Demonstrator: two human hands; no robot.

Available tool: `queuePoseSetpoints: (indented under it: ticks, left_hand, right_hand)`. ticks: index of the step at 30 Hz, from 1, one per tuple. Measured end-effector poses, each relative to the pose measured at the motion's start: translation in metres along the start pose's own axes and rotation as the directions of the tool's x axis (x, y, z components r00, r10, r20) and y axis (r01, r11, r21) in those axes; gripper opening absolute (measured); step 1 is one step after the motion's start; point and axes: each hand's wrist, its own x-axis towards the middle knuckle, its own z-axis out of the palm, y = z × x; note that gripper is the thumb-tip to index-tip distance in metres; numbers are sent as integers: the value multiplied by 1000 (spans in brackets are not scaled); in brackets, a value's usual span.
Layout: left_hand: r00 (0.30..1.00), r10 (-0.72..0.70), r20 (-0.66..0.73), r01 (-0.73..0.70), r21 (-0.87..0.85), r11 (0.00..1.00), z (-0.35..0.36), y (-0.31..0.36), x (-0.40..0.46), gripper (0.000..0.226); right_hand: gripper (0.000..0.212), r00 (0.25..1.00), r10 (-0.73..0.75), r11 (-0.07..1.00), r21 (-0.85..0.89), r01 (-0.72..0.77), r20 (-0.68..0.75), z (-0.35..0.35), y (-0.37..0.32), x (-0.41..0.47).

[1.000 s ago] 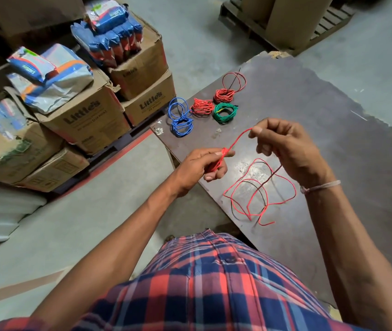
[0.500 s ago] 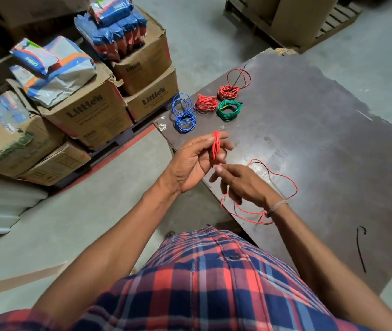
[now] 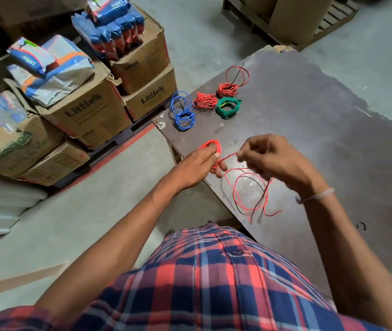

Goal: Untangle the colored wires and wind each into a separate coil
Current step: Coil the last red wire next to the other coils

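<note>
1. Your left hand (image 3: 199, 161) sits over the near-left edge of the dark table (image 3: 333, 139), with a small coil of bright red wire (image 3: 210, 149) wound around its fingers; the fingers are curled enough to keep the turns in place.
2. Your right hand (image 3: 271, 158) is just to the right of it, fingers bunched together and pinching the same red wire a short way along from the coil. A short taut stretch of wire runs between the two hands.
3. Below your right hand, the rest of the red wire hangs and lies in loose loops (image 3: 247, 189) on the table, with a thin black wire (image 3: 261, 197) crossing through those loops. Where exactly the two cross or tangle is hard to tell.
4. At the far-left end of the table lie four finished bundles close together: a blue coil (image 3: 183, 113) nearest the edge, a red coil (image 3: 204, 101) beside it, a green coil (image 3: 228, 107) to its right, and a second red coil (image 3: 227, 89) behind the green one with a wider loose loop standing out beyond it.
5. A pale band (image 3: 314, 197) circles your right wrist, and your plaid shirt (image 3: 214, 283) fills the bottom of the view.
6. Off the table to the left, cardboard boxes (image 3: 89, 111) are stacked on the floor with blue packets (image 3: 111, 27) on top.
</note>
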Motion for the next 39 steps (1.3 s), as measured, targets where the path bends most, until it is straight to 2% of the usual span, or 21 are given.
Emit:
queuePoseSetpoints:
  ticks: [3,5,9,12,14,16,18,20,23,25,27,29,31,33,36,39]
  left_hand:
    - [998,-27,53,35,-167,985,-1,4,-7,33]
    - [997,-54,56,69,-321,944,-2,9,-13,27]
    - [991,-67,115,119,-536,836,-7,15,-20,36]
    - [987,-26,162,130,-681,720,-12,21,-24,42]
    - [981,14,191,142,-773,619,-15,26,-25,46]
    - [988,33,151,114,-855,506,-18,29,-25,49]
    - [998,26,60,44,-909,413,-23,31,-24,48]
    - [998,-3,-55,-50,-925,378,-30,29,-21,46]
    - [986,-48,-157,-121,-894,432,-36,25,-17,32]
    - [982,-76,-175,-95,-793,601,-35,19,-14,26]
    - [981,-84,-173,-33,-579,815,-32,11,-12,30]
    - [984,-64,-166,1,-357,934,-29,4,-13,34]
    - [989,-39,-143,7,-214,977,-27,1,-17,32]
    - [995,-43,-90,27,-172,985,-25,0,-23,30]
    - [997,-76,-3,74,-211,975,-23,3,-32,36]
    - [994,-86,67,103,-320,942,-20,5,-40,37]
  right_hand:
    - [13,998,-40,957,284,51,-44,-19,6,9]
    - [11,996,-78,919,384,89,-44,-26,11,18]
    - [17,989,-88,931,344,125,-121,-20,30,38]
    - [23,980,-12,942,326,78,-199,1,46,51]
    - [25,979,33,951,308,31,-201,21,56,55]
    - [24,992,64,961,275,-31,-112,45,60,52]
    - [30,995,95,970,220,-102,43,67,60,41]
    - [32,976,91,986,122,-117,199,83,54,27]
    - [29,938,53,997,28,-67,343,92,37,7]
    - [28,930,11,999,-34,2,367,88,24,-3]
    - [24,926,-46,991,-99,89,375,77,10,-10]
    - [17,916,-90,978,-139,156,392,65,-1,-15]
    - [17,917,-106,982,-102,156,386,52,-8,-17]
    - [21,943,-106,994,45,97,317,37,-10,-16]
    - [19,977,-139,955,285,88,163,16,-12,-8]
    - [18,987,-145,922,372,110,68,1,-9,8]
